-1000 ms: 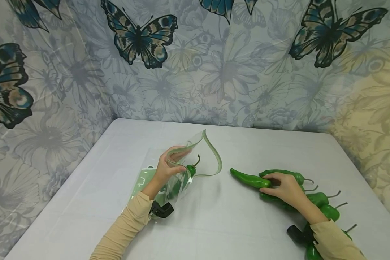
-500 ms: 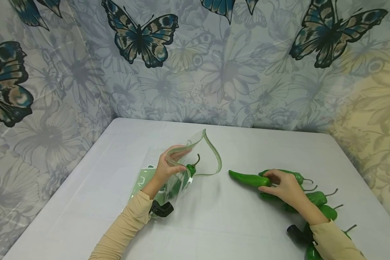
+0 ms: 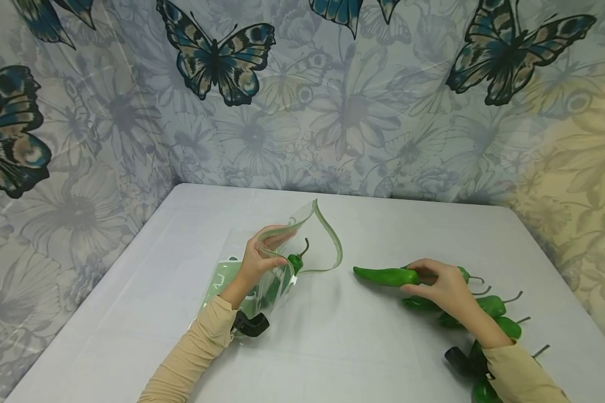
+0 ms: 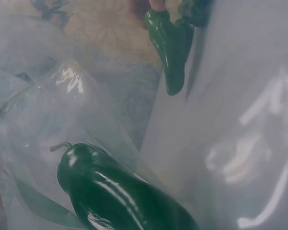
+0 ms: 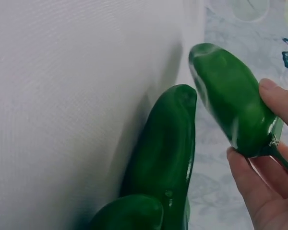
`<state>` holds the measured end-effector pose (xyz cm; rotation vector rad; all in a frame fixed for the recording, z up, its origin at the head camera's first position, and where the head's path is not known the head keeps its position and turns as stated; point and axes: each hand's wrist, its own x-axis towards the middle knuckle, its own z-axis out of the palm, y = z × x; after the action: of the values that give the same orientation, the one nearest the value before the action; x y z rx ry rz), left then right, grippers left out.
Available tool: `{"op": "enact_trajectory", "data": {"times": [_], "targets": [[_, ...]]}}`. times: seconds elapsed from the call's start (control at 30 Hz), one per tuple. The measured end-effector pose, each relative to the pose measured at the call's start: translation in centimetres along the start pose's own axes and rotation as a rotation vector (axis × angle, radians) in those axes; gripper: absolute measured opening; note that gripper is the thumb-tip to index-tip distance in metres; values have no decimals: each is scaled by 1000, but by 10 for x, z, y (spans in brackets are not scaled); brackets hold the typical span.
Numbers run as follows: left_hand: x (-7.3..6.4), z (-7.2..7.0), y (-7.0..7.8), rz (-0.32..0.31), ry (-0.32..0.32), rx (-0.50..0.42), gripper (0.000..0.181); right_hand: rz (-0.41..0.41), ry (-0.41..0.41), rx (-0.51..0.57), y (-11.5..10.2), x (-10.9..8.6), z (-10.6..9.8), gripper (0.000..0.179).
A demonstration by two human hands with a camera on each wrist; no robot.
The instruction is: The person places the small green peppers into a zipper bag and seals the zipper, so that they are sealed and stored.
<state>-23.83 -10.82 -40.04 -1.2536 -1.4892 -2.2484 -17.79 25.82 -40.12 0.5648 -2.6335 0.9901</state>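
Observation:
In the head view my left hand (image 3: pixel 256 263) grips the mouth of a clear bag (image 3: pixel 335 242) with a green-edged rim and a green printed panel. The mouth gapes toward the right. Inside lies a green chili pepper (image 3: pixel 295 263), its stem pointing up at the opening; the left wrist view shows that pepper (image 4: pixel 115 187) through the film. My right hand (image 3: pixel 445 288) pinches another green chili pepper (image 3: pixel 383 276) near its stem end, the tip toward the bag. From the right wrist, this held pepper (image 5: pixel 235 100) appears between thumb and fingers, apart from the peppers below.
Several more green peppers (image 3: pixel 491 305) lie in a row under and beside my right forearm, partly hidden by it. The white table (image 3: pixel 333 352) extends back to a butterfly-patterned wall covering (image 3: pixel 353 123). A black wrist camera (image 3: pixel 252 324) sits on the left wrist.
The pepper in my right hand has turned toward level and shifted slightly left, lifting away from the row. My left hand and the bag stay almost still.

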Motion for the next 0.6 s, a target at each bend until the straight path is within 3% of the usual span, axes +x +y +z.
{"op": "enact_trajectory", "data": {"times": [0.23, 0.6], "targets": [[1, 0, 0, -1, -1, 15, 54, -20, 24, 16, -1, 3, -2, 37], [0, 1, 1, -12, 2, 10, 53, -144, 113, 37, -4, 11, -2, 40]]}}
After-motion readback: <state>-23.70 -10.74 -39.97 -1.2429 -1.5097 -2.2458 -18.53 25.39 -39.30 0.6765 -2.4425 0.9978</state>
